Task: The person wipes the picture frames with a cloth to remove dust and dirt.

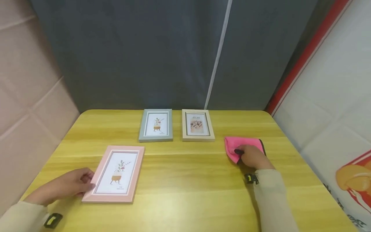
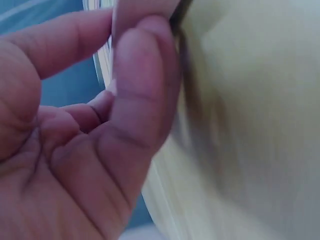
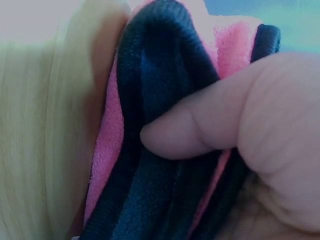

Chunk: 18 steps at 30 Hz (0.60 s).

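On the left of the table, a pink picture frame (image 1: 116,174) with a potted-plant print lies face up in the head view. My left hand (image 1: 68,184) pinches its near left corner, thumb on the near side. The left wrist view shows the thumb and fingers (image 2: 140,75) closed over the pink edge (image 2: 140,11). Over to the right, my right hand (image 1: 255,157) holds a folded pink cloth (image 1: 240,142) with dark edging close over the tabletop. In the right wrist view, the thumb (image 3: 185,130) presses the cloth's dark trim and inner face (image 3: 160,90).
A blue-grey picture frame (image 1: 156,125) and a cream picture frame (image 1: 198,125) lie side by side near the far edge of the wood-grain table (image 1: 185,193). Behind it hangs a dark grey curtain (image 1: 139,54). Walls flank both sides.
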Available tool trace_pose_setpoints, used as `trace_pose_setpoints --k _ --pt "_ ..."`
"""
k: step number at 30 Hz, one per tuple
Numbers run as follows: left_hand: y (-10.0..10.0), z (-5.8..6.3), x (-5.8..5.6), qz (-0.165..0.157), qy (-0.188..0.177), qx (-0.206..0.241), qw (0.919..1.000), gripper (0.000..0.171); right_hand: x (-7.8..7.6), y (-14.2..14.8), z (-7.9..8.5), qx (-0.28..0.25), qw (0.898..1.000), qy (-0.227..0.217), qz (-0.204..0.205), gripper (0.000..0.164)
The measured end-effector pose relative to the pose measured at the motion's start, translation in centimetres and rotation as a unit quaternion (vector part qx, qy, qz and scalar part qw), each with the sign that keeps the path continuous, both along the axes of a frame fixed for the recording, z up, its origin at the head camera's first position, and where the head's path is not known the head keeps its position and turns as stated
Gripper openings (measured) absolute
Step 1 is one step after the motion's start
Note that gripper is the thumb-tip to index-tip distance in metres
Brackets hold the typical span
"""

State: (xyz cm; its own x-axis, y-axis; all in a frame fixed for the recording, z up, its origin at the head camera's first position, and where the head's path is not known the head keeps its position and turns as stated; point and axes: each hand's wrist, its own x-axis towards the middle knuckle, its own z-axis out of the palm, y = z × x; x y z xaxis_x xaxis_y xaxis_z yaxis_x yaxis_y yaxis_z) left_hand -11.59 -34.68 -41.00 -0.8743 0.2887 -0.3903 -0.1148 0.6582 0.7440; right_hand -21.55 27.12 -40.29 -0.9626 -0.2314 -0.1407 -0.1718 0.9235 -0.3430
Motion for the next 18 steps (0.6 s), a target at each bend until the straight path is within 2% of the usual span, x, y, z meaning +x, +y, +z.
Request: trace_pose_setpoints --k 5,12,15,18 --pt "5.6 -0.2 0.4 -0.029 0.012 0.042 0.9986 0.059 0.0 0.1 0.1 0.001 1.000 0.007 0.007 0.040" --pt "15.1 0.6 -1.1 -0.022 0.015 0.050 0.9984 0.089 0.6 1.0 0.7 -0.004 1.000 0.008 0.000 0.037" --pt "18.2 0.4 -1.1 -0.025 0.045 0.063 0.9966 0.095 1.1 0.9 0.9 -0.014 1.000 0.011 0.000 0.033" --pt "19.9 0.4 -1.0 -0.036 0.079 0.067 0.9939 0.097 1.4 0.7 1.0 -0.022 1.000 0.007 0.001 0.032"
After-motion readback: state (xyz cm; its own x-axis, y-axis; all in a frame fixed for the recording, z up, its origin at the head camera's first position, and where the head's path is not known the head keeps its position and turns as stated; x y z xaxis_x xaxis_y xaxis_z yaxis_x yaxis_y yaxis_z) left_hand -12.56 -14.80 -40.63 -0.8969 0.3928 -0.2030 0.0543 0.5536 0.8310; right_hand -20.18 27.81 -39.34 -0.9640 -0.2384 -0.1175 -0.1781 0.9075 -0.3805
